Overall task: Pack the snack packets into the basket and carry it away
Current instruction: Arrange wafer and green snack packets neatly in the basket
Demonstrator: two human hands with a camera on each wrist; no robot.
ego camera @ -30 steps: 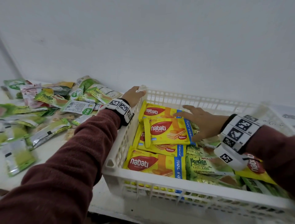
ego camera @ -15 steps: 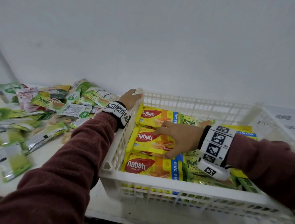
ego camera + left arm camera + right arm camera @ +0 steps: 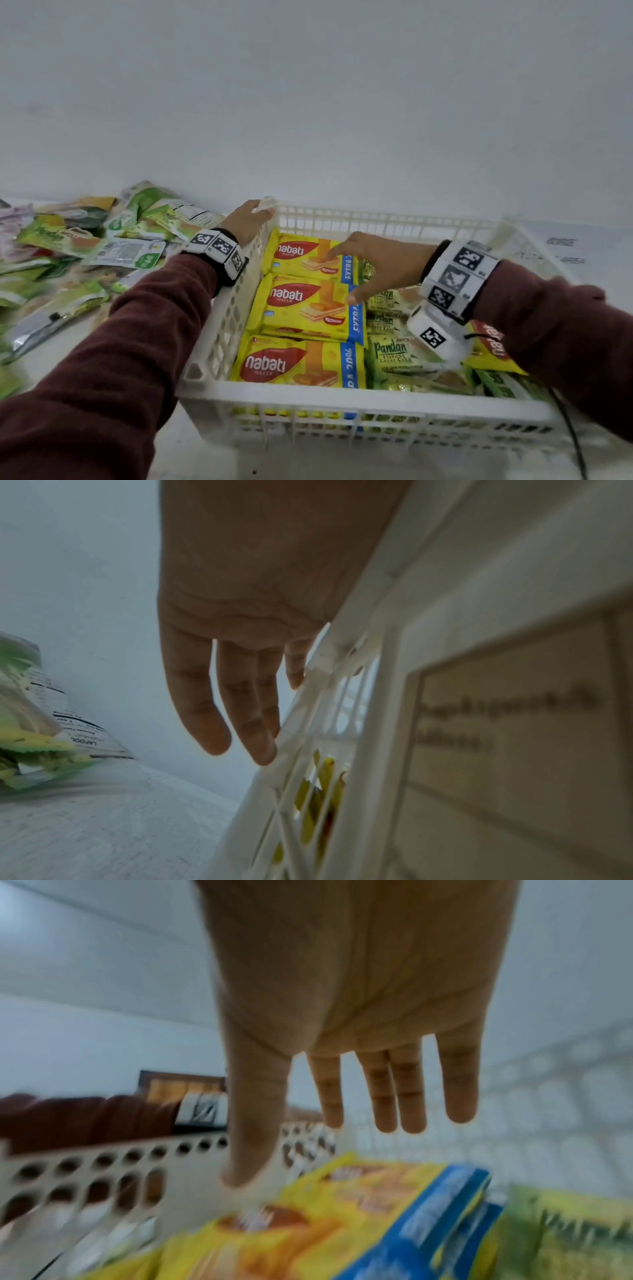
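White slotted basket [image 3: 370, 399] sits on the white surface [image 3: 51, 346], its far rim close to the wall [image 3: 308, 102]. Left hand [image 3: 245, 222] rests on the basket's far-left corner, fingers [image 3: 219, 718] straight, down the outside of the wall. Right hand [image 3: 383, 265] hovers inside, fingers [image 3: 407, 1093] spread, empty, just over the yellow Nabati wafer packets [image 3: 305, 305] stacked along the left wall. Green Pandan cake packets [image 3: 397, 353] fill the middle. Loose green packets [image 3: 85, 240] lie heaped left of the basket, a bare strip between.
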